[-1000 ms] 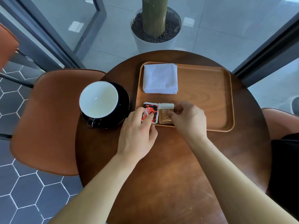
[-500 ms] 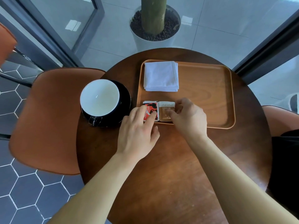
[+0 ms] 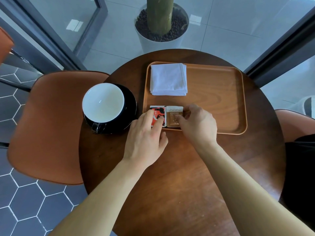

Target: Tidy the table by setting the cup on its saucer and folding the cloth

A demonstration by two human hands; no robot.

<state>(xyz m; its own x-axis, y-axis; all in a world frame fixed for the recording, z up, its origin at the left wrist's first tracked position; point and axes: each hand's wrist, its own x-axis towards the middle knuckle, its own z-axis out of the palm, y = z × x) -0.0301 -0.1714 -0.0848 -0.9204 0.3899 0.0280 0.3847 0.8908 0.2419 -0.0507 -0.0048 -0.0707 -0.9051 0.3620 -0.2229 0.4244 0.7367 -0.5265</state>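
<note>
Head view: both hands pressed sachets flat inside the tray [image 3: 221,79], grasping nothing.
Left hand [image 3: 146,138] on the red sachet [image 3: 157,113] and right hand [image 3: 197,125] on the brown sachet [image 3: 173,116] could nudge them crooked; the cup [image 3: 103,101] left of the tray risked a knock.

A café setting is suggested: a small round wooden counter [image 3: 179,176] is flanked by orange chairs [image 3: 46,126], a serving tray [image 3: 221,103] with sugar sachets [image 3: 174,116] is seen, beside glass doors [image 3: 56,23].
</note>
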